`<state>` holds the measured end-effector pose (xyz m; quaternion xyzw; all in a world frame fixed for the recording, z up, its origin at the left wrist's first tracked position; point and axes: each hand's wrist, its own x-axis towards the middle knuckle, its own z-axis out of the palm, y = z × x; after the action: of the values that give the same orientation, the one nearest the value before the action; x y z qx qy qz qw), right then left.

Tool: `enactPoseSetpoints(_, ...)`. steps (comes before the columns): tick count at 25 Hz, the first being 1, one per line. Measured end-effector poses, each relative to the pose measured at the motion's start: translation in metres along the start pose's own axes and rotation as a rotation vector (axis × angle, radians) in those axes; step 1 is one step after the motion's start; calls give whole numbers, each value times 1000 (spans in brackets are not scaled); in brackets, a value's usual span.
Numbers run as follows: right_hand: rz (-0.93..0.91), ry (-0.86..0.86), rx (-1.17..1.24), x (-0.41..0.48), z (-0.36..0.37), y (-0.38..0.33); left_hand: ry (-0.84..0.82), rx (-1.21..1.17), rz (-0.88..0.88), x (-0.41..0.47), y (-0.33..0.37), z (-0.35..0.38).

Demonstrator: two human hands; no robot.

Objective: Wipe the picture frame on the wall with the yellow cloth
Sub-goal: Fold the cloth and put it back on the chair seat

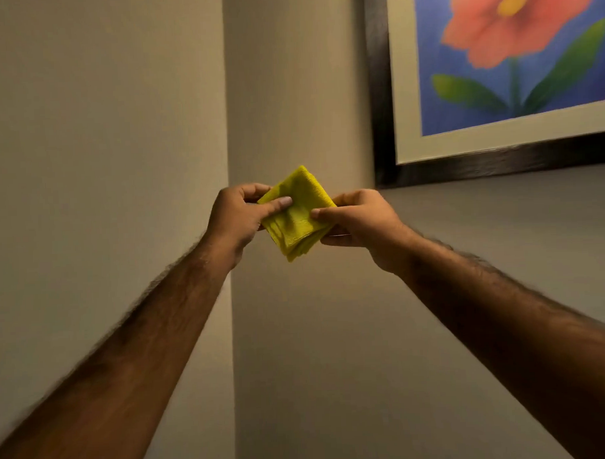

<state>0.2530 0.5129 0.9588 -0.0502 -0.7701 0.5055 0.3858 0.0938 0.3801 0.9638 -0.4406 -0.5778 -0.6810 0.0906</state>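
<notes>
Clearly the wiping has not begun. The wall (298, 332) runs bare below and left of the frame (380, 89), whose dark border surrounds a print of a red flower (513, 26) on blue. Below the frame's lower left corner, well apart from it, both arms reach up with the cloth (295, 212) between them. It is folded into a small yellow pad, touching nothing but fingers. The left hand (235, 219) is closed on its left edge, thumb on top; the right hand (359, 224) pinches the right edge likewise. I judge the folding is about finished; lifting it to the frame and rubbing it all remain.
</notes>
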Motion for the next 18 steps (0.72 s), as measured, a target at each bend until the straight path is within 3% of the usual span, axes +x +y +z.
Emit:
enactPoseSetpoints(8, 343, -256, 391, -12, 143, 104, 141, -277, -274, -107, -105, -132)
enactPoseSetpoints(18, 718, -638, 390, -100, 328, 283, 523, -120, -692, -303, -255, -255)
